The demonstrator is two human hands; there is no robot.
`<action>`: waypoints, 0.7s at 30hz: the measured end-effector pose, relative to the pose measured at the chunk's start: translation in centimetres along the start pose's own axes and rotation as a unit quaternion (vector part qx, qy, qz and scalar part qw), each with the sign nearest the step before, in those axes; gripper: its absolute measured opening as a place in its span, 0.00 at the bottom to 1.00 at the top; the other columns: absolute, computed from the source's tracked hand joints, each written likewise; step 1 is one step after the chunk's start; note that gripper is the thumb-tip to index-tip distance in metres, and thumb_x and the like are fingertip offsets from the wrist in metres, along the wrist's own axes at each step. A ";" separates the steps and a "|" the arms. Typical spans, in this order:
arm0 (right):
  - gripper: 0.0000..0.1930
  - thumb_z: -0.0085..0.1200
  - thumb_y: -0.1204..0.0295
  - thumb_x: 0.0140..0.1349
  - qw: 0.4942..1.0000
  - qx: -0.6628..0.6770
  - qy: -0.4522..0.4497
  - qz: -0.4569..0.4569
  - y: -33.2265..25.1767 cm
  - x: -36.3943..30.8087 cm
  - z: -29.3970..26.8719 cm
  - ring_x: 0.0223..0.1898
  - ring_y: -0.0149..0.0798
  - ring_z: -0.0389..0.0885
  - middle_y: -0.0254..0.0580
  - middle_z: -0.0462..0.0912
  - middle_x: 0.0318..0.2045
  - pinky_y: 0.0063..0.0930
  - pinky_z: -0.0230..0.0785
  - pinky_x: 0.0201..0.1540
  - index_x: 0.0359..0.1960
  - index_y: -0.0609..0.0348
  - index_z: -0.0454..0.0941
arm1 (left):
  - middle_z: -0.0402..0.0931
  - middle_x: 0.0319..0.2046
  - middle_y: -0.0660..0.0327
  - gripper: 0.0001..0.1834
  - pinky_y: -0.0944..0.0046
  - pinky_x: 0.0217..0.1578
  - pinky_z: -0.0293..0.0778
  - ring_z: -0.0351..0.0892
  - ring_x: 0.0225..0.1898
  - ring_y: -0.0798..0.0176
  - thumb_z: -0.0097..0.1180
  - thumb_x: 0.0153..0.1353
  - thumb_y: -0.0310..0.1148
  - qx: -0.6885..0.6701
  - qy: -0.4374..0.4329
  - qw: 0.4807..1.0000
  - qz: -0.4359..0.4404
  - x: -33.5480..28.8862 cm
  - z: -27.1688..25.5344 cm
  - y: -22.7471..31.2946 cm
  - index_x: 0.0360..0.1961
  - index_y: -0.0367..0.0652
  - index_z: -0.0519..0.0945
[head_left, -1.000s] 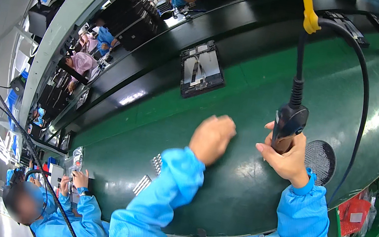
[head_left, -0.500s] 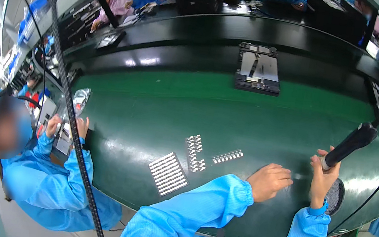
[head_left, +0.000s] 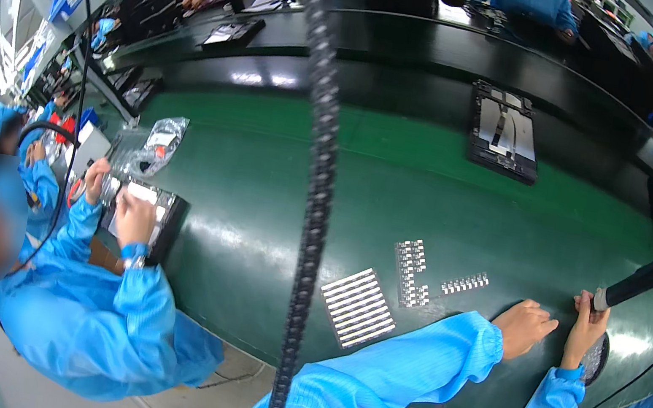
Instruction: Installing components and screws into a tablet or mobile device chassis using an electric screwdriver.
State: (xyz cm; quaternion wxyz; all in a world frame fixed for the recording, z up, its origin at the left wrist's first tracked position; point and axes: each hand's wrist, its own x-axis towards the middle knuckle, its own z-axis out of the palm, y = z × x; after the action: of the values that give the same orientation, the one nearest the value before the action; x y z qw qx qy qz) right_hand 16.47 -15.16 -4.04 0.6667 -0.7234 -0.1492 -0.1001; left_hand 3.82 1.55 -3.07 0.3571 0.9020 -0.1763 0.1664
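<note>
My left hand (head_left: 524, 329) rests low over the green mat, fingers curled together; whatever they may hold is hidden. To its right, my right hand (head_left: 586, 331) has its fingers round the grey collar of a black electric screwdriver (head_left: 640, 284), which tilts up to the right. Partly behind my right wrist is a round dish (head_left: 596, 360) of small pieces. Left of my hands lie a sheet of pale strips (head_left: 359, 308), a clear sheet of small white-and-dark parts (head_left: 411, 273) and a short row of similar parts (head_left: 465, 284).
An opened tablet-like device (head_left: 504, 131) lies at the far edge of the green mat (head_left: 253, 184). A dark braided cable (head_left: 314, 202) hangs across the view. At left, a co-worker (head_left: 96, 313) handles another device (head_left: 162, 216) beside a clear plastic bag (head_left: 158, 145).
The view has swung left, so the table and its things appear further right. My right hand stays on the screwdriver, and my left hand stays curled. The co-worker's device shows more fully.
</note>
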 end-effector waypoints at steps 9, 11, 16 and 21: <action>0.14 0.58 0.80 0.56 0.989 -0.087 -0.105 -0.062 -3.9 -2.9 3.0 0.35 0.29 0.78 0.39 0.80 0.32 0.23 0.70 0.41 0.43 0.67 0.72 | 0.76 0.41 0.53 0.17 0.55 0.51 0.68 0.76 0.46 0.53 0.55 0.47 0.24 0.005 0.092 0.995 0.047 -0.6 0.7 -0.7 0.42 0.39 0.78; 0.12 0.59 0.80 0.54 0.984 -0.089 -0.133 -0.082 -4.1 -3.4 3.2 0.33 0.30 0.79 0.39 0.81 0.29 0.23 0.71 0.39 0.40 0.67 0.73 | 0.76 0.39 0.55 0.16 0.55 0.50 0.69 0.75 0.45 0.53 0.55 0.47 0.24 -0.017 0.105 0.994 0.040 -0.6 0.4 -0.1 0.41 0.39 0.78; 0.13 0.58 0.82 0.56 0.989 0.018 -0.148 -0.020 -4.3 -3.4 3.4 0.34 0.28 0.78 0.36 0.80 0.33 0.21 0.71 0.39 0.42 0.68 0.73 | 0.72 0.31 0.56 0.13 0.56 0.44 0.70 0.74 0.40 0.53 0.54 0.47 0.22 -0.010 0.096 0.994 0.042 -0.7 -0.6 0.3 0.38 0.38 0.78; 0.13 0.57 0.80 0.57 0.988 0.040 -0.146 0.029 -4.4 -3.3 3.2 0.33 0.26 0.78 0.37 0.80 0.32 0.20 0.71 0.38 0.44 0.67 0.72 | 0.76 0.34 0.55 0.10 0.57 0.43 0.71 0.76 0.40 0.53 0.58 0.50 0.24 -0.032 0.114 0.992 0.040 -0.7 -0.2 0.3 0.36 0.38 0.78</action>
State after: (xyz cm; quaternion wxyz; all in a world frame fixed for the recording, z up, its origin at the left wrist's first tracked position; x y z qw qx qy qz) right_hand 11.71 -11.95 -1.38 0.6691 -0.7067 -0.2278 0.0319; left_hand 3.06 1.59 -3.08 0.3963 0.8578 -0.1752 0.2764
